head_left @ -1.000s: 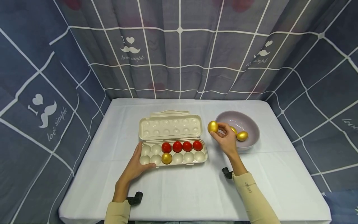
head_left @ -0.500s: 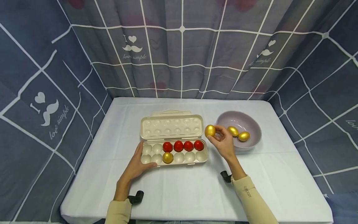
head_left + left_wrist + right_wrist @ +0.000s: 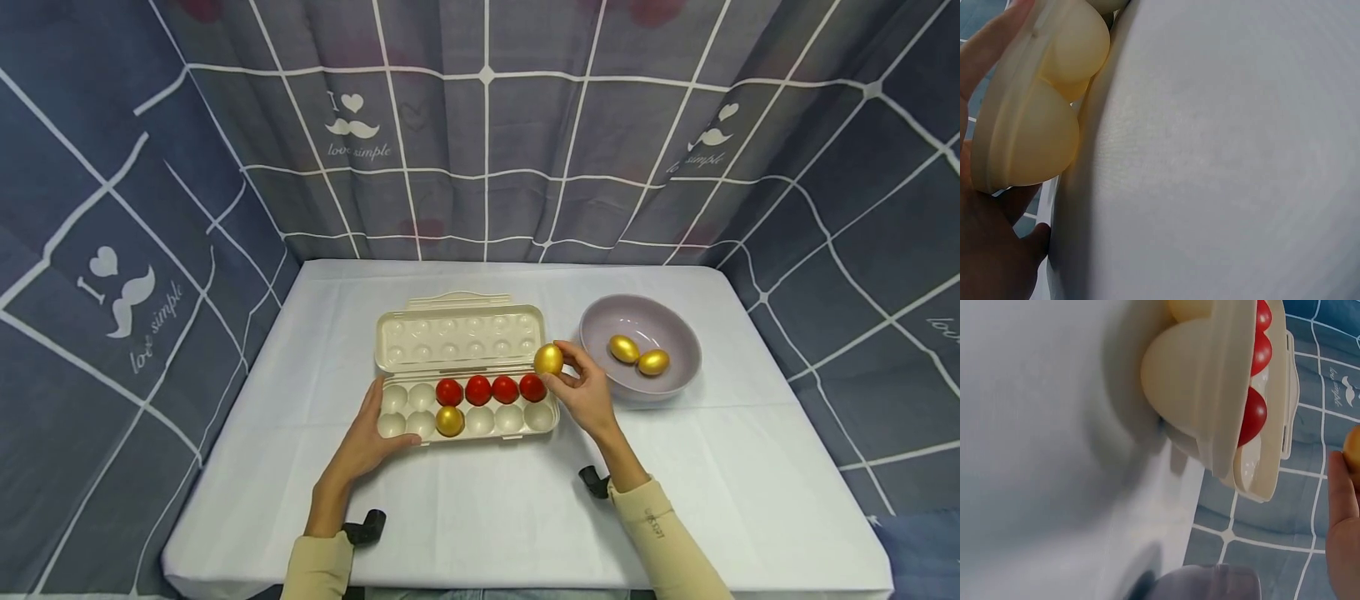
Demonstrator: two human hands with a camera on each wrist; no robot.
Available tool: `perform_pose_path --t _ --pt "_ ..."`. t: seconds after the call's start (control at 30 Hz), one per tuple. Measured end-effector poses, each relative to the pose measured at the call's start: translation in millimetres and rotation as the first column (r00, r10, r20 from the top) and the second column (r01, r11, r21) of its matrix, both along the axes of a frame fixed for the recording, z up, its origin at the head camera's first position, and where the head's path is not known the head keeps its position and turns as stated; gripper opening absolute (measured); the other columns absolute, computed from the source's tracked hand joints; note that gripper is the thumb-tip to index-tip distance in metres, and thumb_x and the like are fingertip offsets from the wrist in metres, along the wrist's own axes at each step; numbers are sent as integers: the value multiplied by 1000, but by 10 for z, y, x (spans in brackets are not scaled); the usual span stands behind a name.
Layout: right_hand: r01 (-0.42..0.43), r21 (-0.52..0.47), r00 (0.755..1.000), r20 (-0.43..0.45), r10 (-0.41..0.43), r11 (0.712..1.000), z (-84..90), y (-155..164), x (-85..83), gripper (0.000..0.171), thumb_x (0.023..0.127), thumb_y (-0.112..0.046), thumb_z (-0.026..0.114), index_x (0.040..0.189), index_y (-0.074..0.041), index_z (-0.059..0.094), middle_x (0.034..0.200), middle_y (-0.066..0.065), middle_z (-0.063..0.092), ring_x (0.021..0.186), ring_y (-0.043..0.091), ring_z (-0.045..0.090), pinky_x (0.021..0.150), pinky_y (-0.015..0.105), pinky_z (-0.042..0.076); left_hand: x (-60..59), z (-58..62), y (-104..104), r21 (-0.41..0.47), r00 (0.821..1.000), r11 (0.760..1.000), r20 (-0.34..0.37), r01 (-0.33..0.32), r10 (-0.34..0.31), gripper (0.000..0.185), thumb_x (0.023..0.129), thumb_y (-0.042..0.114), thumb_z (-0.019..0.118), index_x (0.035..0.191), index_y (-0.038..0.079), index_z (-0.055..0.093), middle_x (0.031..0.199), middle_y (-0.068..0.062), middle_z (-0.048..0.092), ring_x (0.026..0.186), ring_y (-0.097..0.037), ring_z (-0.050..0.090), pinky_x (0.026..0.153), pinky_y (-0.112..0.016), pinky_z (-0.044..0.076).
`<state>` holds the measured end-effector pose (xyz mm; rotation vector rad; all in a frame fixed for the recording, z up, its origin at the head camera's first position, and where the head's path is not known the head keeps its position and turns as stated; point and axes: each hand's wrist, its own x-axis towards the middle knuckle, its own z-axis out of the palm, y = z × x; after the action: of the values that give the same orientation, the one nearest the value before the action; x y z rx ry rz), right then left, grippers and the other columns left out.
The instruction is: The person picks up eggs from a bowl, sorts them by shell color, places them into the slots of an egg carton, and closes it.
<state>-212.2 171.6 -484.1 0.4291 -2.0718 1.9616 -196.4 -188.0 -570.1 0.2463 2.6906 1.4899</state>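
Fingertips of the right hand (image 3: 588,398) are pinching a gold egg (image 3: 548,359), holding it just above the tray's (image 3: 468,433) far right corner, beside the last red egg (image 3: 532,387). Its long axis is sitting roughly upright, tilted a touch; which end is the narrow one I can't tell. The left hand (image 3: 367,442) is gripping the tray's left end, thumb along the front edge, fingers round the side. In the tray, four red eggs are filling the far row's right cups and one gold one (image 3: 449,421) is sitting in the near row; the other cups are showing bare. Right of the tray, the bowl (image 3: 600,321) is holding two more gold eggs (image 3: 638,355). Roughly halfway, I'd judge.
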Motion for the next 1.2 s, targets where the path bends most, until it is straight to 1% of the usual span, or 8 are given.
perform_pose_path --t 0.13,0.23,0.37,0.57,0.7,0.83,1.07,1.2 --pt "-27 34 999 24 26 999 -44 -40 13 47 79 19 69 123 19 53 119 32 57 104 22 59 87 29 53 -8 14 10 -3 1000 1000 7 -2 2 130 71 39 89 158 6 0 164 -15 2 148 -36 8 114 -59 16" --pt "-44 75 998 36 41 996 -80 -87 39 46 80 14 72 122 17 55 117 29 60 105 32 60 92 36 52 -13 23 18 -5 1000 1000 11 0 0 129 71 39 89 158 6 0 164 -15 2 148 -36 7 114 -59 15" --pt "-84 105 996 39 81 991 -113 -165 71 46 80 10 75 122 15 56 116 28 62 103 40 61 91 47 50 -21 27 22 3 1000 1000 6 -2 2 130 71 38 90 158 6 0 164 -15 2 148 -35 7 114 -59 15" --pt "-137 26 988 80 135 990 -138 -242 82 46 79 16 72 121 16 53 116 30 59 102 35 61 88 37 54 -33 19 31 -1 1000 1000 0 2 -2 130 71 38 90 158 6 -1 164 -15 2 148 -35 7 114 -59 15" --pt "-152 16 983 103 149 988 -159 -282 86 46 78 17 73 120 16 53 116 31 57 104 38 60 89 43 53 -29 29 35 -1 1000 1000 1 1 -1 130 71 38 90 158 6 -1 164 -15 2 148 -35 7 114 -59 15" --pt "-155 77 985 92 148 985 -194 -349 119 45 78 16 74 119 15 55 117 29 58 107 43 58 91 50 51 -12 25 19 -4 1000 1000 3 -8 8 130 70 37 90 159 8 -1 164 -14 3 148 -35 9 114 -59 16" --pt "-154 175 987 64 145 973 -231 -488 187 44 74 17 76 114 16 58 113 28 61 103 43 61 90 48 52 9 20 3 -5 1000 1000 9 -16 16 130 70 38 90 159 8 0 164 -13 4 148 -35 10 114 -59 16" --pt "-169 242 985 71 156 955 -227 -565 215 40 74 18 75 110 14 59 106 26 63 100 42 62 88 49 53 2 -2 5 -3 1000 1000 -2 -9 9 130 71 39 89 159 8 -1 164 -13 4 148 -35 11 114 -58 17"
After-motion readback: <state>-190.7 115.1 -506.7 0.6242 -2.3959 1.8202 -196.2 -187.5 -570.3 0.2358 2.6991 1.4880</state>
